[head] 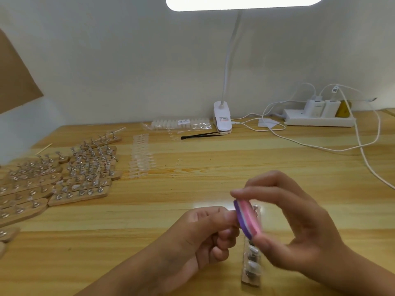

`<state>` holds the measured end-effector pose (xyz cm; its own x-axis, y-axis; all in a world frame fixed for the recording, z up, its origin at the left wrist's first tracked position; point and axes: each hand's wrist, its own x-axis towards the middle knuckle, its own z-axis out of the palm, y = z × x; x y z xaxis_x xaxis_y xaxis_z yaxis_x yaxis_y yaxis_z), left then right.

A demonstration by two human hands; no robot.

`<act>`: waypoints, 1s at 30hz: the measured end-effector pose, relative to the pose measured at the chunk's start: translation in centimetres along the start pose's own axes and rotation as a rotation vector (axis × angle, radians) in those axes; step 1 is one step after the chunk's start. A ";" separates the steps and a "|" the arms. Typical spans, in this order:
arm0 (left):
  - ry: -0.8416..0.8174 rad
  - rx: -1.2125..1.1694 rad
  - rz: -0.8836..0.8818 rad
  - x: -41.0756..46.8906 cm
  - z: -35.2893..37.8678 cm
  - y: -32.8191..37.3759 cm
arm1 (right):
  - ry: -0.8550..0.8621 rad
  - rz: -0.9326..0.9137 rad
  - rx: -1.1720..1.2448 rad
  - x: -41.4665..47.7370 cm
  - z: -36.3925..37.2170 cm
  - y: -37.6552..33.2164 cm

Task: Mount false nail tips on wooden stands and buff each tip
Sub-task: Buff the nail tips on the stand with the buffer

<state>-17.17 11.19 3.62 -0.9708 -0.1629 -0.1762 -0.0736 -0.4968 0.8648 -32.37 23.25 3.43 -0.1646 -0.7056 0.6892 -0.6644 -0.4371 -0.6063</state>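
Near centre, stand (251,267), long axis near-to-far, lies under buffer (248,218) gripped by right hand (299,227) at its right; left hand (198,236), fingers curled, apparently pinches a tip (232,212) against buffer's left face; spare stands (64,178) far left.

left hand (192,238), right hand (299,229), bare forearms (132,274) (both)

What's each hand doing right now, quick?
Left hand: fingers curled, pinched together against the buffer block; what it holds cannot be told.
Right hand: grips the buffer block by its two ends.
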 end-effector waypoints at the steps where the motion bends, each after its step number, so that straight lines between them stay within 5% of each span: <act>1: -0.019 0.011 -0.003 0.0 0.1 -0.1 | 0.032 0.048 0.013 0.4 0.4 0.2; 4: -0.036 -0.013 -0.032 0.0 0.3 -0.2 | 0.134 0.222 0.131 1.0 0.6 0.3; 8: -0.038 -0.136 -0.043 0.1 0.0 0.0 | 0.046 0.003 0.022 0.0 0.4 -0.2; 13: -0.085 -0.124 -0.036 0.3 0.0 -0.2 | 0.118 0.218 0.115 1.0 0.4 0.5; 17: -0.090 -0.200 -0.042 0.2 -0.2 0.0 | 0.037 0.009 0.004 0.2 0.5 -0.2; 21: -0.121 -0.179 -0.051 0.1 0.0 -0.1 | 0.124 0.240 0.157 0.6 0.6 0.0; 25: -0.092 -0.233 -0.051 0.1 -0.2 -0.2 | 0.041 -0.015 0.032 -0.2 1.0 -0.6; 30: -0.099 -0.172 -0.041 0.2 -0.3 -0.1 | 0.111 0.157 0.050 0.5 0.9 0.2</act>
<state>-17.28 10.99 3.33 -0.9861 -0.0587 -0.1552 -0.0820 -0.6409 0.7633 -31.94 22.33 3.36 -0.3441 -0.7029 0.6225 -0.5877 -0.3558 -0.7266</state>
